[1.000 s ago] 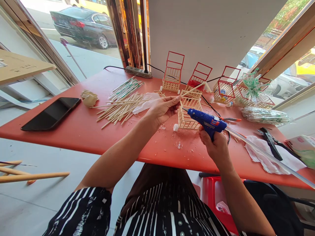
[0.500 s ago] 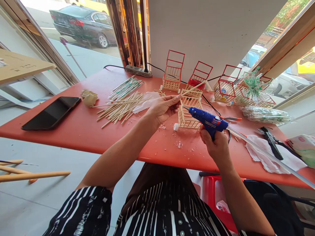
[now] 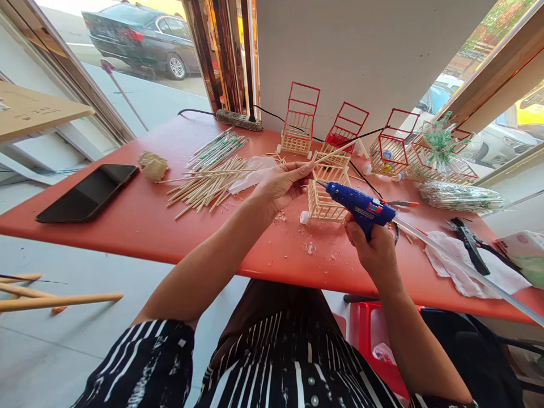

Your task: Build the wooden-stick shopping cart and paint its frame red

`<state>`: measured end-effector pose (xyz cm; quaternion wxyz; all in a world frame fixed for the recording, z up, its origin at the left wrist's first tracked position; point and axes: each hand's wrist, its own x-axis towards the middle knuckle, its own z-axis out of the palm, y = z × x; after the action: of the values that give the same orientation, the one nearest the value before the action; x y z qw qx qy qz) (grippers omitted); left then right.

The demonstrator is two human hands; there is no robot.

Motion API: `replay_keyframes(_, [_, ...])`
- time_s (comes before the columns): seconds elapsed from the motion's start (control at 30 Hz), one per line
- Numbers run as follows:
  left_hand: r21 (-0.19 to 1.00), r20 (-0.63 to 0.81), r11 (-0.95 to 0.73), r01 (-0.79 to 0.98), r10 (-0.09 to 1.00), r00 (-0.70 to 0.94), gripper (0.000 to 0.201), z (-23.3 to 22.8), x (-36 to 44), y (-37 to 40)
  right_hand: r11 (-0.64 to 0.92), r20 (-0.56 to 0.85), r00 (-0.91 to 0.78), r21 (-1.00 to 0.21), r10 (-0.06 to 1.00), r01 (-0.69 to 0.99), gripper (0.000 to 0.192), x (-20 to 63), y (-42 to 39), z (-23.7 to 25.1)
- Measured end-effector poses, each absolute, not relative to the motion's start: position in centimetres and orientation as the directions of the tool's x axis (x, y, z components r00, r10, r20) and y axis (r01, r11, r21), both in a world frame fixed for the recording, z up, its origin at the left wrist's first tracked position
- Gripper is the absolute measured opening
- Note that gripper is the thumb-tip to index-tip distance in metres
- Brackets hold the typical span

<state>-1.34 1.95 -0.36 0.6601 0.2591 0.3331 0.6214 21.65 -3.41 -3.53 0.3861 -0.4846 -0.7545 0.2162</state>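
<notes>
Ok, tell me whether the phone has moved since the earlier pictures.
No. Judged against the power strip, the black phone lies in the same place, shifted neither way.

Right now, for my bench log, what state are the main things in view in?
Blue plastic glue gun: gripped in right hand
Thin pale wooden stick: pinched in left hand
Pale slatted wooden cart: no red frame visible
Flat black phone: screen dark
Long grey power strip: black plug inserted
Loose pale wooden sticks: heaped

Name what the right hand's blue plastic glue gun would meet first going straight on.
Probably the bare left hand, pinching a thin pale wooden stick, though depth is unclear.
</notes>
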Motion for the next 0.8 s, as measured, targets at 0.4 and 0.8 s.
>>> replay_keyframes(0.4, [0.786, -0.1, 0.066, -0.615, 0.995, -0.02, 0.027, -0.36, -1.41, 1.99, 0.443, 0.405, -0.208, -0.662, 0.89, 0.604, 0.036, 21.72, -3.64, -3.18])
replay_keyframes(0.8, [0.789, -0.089, 0.063, -0.612, 0.996, -0.012, 0.028, -0.2, -1.48, 1.75, 0.531, 0.568, -0.225, -0.459, 0.792, 0.713, 0.042, 21.5, -3.85, -3.02])
